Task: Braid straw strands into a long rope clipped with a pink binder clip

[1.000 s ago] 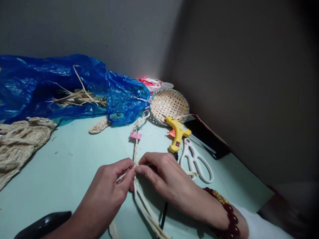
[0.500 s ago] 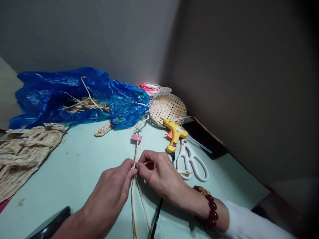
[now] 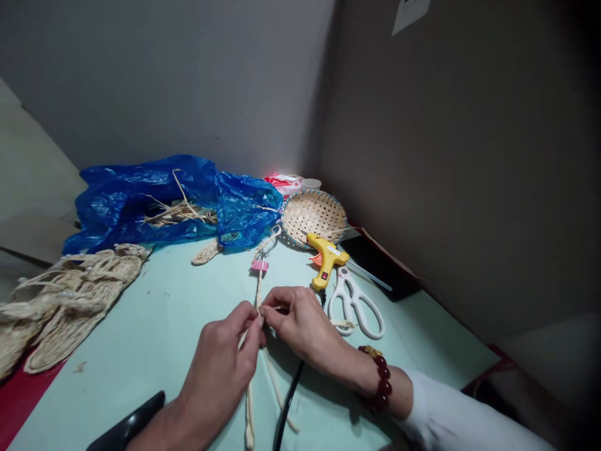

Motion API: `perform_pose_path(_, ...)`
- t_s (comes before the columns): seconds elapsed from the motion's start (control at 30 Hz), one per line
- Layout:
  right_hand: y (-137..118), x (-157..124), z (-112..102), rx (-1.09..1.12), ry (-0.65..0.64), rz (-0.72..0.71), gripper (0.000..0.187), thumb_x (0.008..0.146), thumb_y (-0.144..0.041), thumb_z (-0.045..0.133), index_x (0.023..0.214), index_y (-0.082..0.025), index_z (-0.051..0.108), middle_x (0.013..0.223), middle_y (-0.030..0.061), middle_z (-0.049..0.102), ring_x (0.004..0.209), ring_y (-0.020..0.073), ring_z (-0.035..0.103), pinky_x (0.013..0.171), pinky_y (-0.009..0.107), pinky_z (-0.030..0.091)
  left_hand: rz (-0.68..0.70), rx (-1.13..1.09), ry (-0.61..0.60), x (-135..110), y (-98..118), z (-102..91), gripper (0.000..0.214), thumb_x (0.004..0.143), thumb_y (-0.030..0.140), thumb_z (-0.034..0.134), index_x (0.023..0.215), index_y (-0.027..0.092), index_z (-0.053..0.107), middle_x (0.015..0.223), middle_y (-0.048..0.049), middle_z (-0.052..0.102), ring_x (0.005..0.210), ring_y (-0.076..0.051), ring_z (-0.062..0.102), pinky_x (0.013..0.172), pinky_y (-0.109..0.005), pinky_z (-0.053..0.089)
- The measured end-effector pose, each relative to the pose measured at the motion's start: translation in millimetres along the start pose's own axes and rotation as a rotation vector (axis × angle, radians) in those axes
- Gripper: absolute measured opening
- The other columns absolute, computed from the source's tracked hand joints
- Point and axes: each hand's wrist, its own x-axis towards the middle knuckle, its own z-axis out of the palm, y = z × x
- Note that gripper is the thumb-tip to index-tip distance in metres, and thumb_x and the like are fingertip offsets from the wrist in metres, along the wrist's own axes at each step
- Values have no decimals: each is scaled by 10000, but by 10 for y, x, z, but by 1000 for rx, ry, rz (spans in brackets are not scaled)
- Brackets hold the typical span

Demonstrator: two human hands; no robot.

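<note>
My left hand (image 3: 225,363) and my right hand (image 3: 298,322) meet over a pale straw braid (image 3: 258,289) that lies on the light green table (image 3: 154,326). Both hands pinch the braid's loose strands (image 3: 272,382) at the same spot, fingertips touching. The braid's far end is held by a pink binder clip (image 3: 259,265). A dark red bead bracelet (image 3: 378,376) sits on my right wrist, above a white sleeve.
A yellow glue gun (image 3: 327,258) and white scissors (image 3: 353,302) lie right of my hands, its black cord (image 3: 285,401) running under them. Behind are a small woven basket (image 3: 313,217), a blue plastic bag (image 3: 159,197) with straw, and braided straw bundles (image 3: 66,300) at left.
The view has tilted up and pulled back. My hands stay pinched together on the braid, and the loose strands below them have shifted a little.
</note>
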Motion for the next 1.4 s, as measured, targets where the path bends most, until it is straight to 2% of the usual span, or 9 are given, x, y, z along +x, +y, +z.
perform_pose_path(0.23, 62, 29, -25, 332, -46, 98, 132, 769, -180, 590, 702, -125, 690, 656, 16, 645, 641, 127, 540, 624, 220, 411, 560, 648, 163, -54, -81, 146, 297, 833, -5, 365, 834, 118, 635, 573, -36, 627, 438, -198, 625, 413, -282, 465)
perform_pose_path(0.4, 44, 33, -24, 471, -74, 161, 113, 746, -167, 601, 655, -124, 653, 612, -5, 595, 590, 107, 481, 590, 222, 380, 698, 975, 190, -143, -61, 214, 443, 685, -137, 349, 993, -46, 653, 600, -94, 653, 459, -201, 629, 396, -272, 494)
perform_pose_path(0.53, 53, 41, -41, 528, -93, 185, 108, 739, -199, 630, 673, -113, 628, 617, -11, 562, 581, 99, 460, 577, 226, 352, 725, 948, 203, -242, -67, 197, 314, 819, -20, 457, 1075, -58, 635, 672, -115, 666, 533, -217, 635, 454, -305, 508)
perform_pose_path(0.63, 46, 39, -77, 553, -112, 177, 128, 755, -224, 638, 697, -110, 632, 609, -17, 548, 575, 95, 442, 572, 227, 326, 626, 640, 138, -211, -36, 30, 322, 927, 255, 490, 1121, 48, 643, 787, -108, 667, 669, -237, 652, 566, -344, 518)
perform_pose_path(0.73, 32, 30, -110, 568, -115, 167, 154, 766, -254, 643, 699, -116, 636, 625, -8, 577, 581, 95, 442, 585, 231, 319, 307, 169, 78, -28, 11, -171, 317, 964, 286, 385, 890, 186, 677, 906, -66, 656, 812, -207, 637, 727, -336, 477)
perform_pose_path(0.83, 19, 27, -127, 585, -125, 168, 173, 759, -275, 654, 674, -127, 626, 628, -9, 585, 579, 95, 449, 595, 232, 327, -116, -329, -200, 217, 11, -240, 233, 907, 368, 483, 973, 183, 609, 833, -23, 639, 693, -170, 578, 685, -311, 457)
perform_pose_path(0.93, 11, 33, -133, 597, -147, 161, 188, 763, -300, 660, 696, -128, 626, 633, -3, 601, 596, 106, 493, 623, 238, 360, -281, -714, -401, 363, -29, -191, 207, 852, 348, 561, 934, 159, 555, 729, 21, 576, 651, -135, 521, 663, -269, 419)
perform_pose_path(1.2, 97, 69, -113, 470, -151, 68, 136, 814, -226, 605, 716, -134, 624, 654, -1, 625, 609, 110, 525, 607, 224, 388, -211, -792, -491, 354, -106, -126, 163, 838, 341, 556, 814, 185, 514, 583, 39, 574, 566, -122, 507, 611, -246, 387)
perform_pose_path(1.4, 132, 37, -110, 212, -147, 30, 153, 864, -213, 551, 763, -136, 635, 704, 17, 651, 642, 118, 553, 593, 211, 385, -333, -778, -485, 333, -145, -31, 203, 805, 394, 533, 769, 205, 470, 528, 129, 275, 430, -65, 138, 406, -203, 137)
